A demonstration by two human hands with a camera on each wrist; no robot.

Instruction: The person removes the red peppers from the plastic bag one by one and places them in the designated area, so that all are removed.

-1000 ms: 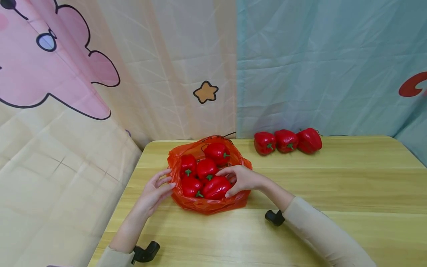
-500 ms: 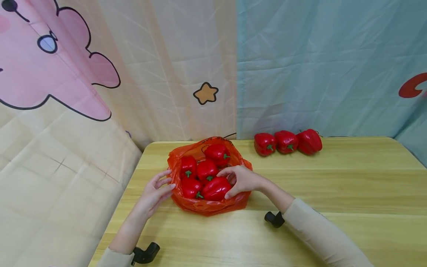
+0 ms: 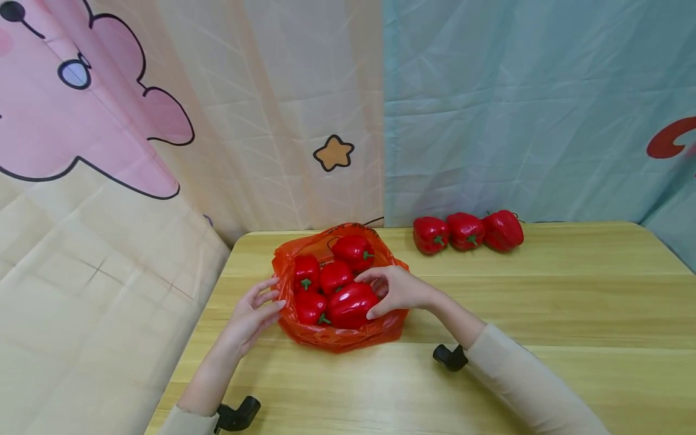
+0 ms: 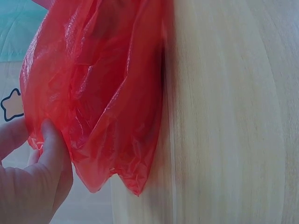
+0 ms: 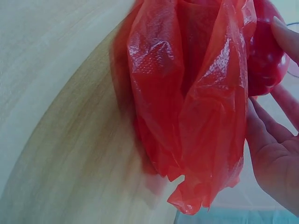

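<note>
An orange-red plastic bag (image 3: 339, 341) stands with its mouth open on the table, several glossy red bell peppers with green stems inside. At the bag's left side, my left hand (image 3: 247, 317) holds the rim; in the left wrist view its fingertips (image 4: 50, 130) lie against the thin plastic. My right hand (image 3: 399, 291) reaches over the right rim and grips the front bell pepper (image 3: 350, 305), thumb at its near side and fingers behind. From the right wrist, this pepper shows at the bag's mouth between thumb and fingers. Another bell pepper (image 3: 353, 252) lies at the back of the bag.
Three more red bell peppers, among them a middle bell pepper (image 3: 466, 231), sit in a row at the table's back edge, right of the bag. The wooden table (image 3: 544, 302) meets a printed curtain (image 3: 462, 121) behind and a fabric wall (image 3: 98, 290) at left.
The front bell pepper in my right hand has risen slightly and tipped, now covering part of the pepper behind it. My left hand stays at the bag's rim.
</note>
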